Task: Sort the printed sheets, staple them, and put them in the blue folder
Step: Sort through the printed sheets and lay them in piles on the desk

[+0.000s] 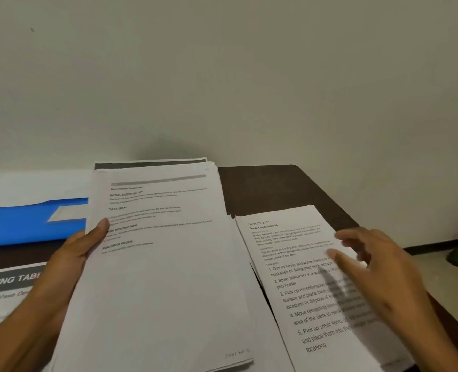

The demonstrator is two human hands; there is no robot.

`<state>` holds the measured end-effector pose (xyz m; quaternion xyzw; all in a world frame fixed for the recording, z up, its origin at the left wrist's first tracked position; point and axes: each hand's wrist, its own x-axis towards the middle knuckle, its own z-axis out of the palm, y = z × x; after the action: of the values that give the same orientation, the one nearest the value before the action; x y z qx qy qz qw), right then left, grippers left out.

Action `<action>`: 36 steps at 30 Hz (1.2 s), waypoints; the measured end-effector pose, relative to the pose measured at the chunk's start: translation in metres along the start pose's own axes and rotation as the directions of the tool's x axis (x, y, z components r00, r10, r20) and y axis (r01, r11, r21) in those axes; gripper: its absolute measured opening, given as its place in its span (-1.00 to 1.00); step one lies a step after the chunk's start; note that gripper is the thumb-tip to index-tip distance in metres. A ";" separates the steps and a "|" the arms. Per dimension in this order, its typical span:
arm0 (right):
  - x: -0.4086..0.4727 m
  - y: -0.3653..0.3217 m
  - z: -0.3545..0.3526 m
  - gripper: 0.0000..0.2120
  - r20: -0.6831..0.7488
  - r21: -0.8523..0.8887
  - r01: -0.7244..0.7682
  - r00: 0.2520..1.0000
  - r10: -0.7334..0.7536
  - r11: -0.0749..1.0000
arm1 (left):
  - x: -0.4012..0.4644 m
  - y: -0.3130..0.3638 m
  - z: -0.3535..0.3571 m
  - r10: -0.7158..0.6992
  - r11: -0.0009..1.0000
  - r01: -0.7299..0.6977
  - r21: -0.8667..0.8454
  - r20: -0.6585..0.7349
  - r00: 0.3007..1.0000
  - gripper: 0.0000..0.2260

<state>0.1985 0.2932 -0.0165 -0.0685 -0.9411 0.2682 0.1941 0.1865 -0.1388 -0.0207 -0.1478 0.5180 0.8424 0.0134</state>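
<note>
The left hand (69, 253) grips a stack of printed sheets (158, 264) by its left edge, thumb (100, 228) pressed on the top page and the other fingers hidden under the paper. The top page shows headings such as "TASK GOAL" and "REQUIRED PROPS", with a handwritten page note near its lower right corner. This stack is held above the dark brown desk (276, 183), tilted slightly, with more sheets showing beneath its far and right edges. To its right a second pile of sheets (303, 285) lies on the desk, its top page headed "Desk Organization" with a numbered list from 1 to 5. The right hand (378, 267) is over that pile's right side, fingers loosely spread and holding nothing; motion blur hides whether the fingertips touch the paper. The blue folder (32, 221) lies at the left on the desk, beyond the left hand, with white paper (34, 183) behind it. Another printed page (5, 288) with a grey banner lies at the near left, partly under the left forearm.
</note>
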 end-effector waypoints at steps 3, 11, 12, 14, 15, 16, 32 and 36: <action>-0.015 -0.057 0.024 -0.84 0.116 0.381 0.019 0.991 -0.068 0.924 | -0.015 0.002 0.022 0.009 1.000 -0.009 -0.002 0.008 1.000 -0.75; -0.036 -0.134 0.082 -0.72 0.206 0.580 -0.071 0.976 -0.062 0.812 | -0.015 0.002 0.024 -0.012 0.991 0.020 -0.131 0.057 0.998 -0.75; -0.036 -0.137 0.084 -0.71 0.194 0.582 -0.075 0.980 -0.049 0.810 | -0.011 0.002 0.021 -0.007 0.990 0.016 -0.140 0.068 0.998 -0.75; -0.035 -0.135 0.086 -0.70 0.172 0.582 -0.085 0.985 -0.021 0.809 | -0.011 0.002 0.025 0.000 0.990 0.008 -0.143 0.057 0.998 -0.74; -0.035 -0.136 0.086 -0.71 0.162 0.586 -0.084 0.987 -0.014 0.806 | -0.013 0.003 0.025 0.000 0.990 0.007 -0.143 0.045 0.999 -0.73; -0.035 -0.138 0.087 -0.72 0.151 0.590 -0.083 0.988 -0.008 0.803 | -0.011 0.003 0.024 0.000 0.989 0.006 -0.146 0.046 0.999 -0.71; 0.004 -0.077 0.040 -0.87 -0.059 0.568 -0.171 0.967 0.247 0.805 | 0.007 0.031 -0.021 0.145 0.969 -0.177 -0.173 -0.182 0.973 -0.63; 0.005 -0.048 0.006 -0.79 -0.090 0.611 -0.232 0.929 0.358 0.757 | 0.008 0.046 -0.038 0.171 0.933 -0.247 -0.261 -0.282 0.944 -0.74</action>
<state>0.1906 0.2508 0.0054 -0.1797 -0.7632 0.5660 0.2548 0.1799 -0.1942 0.0013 -0.1986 0.3979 0.8802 -0.1656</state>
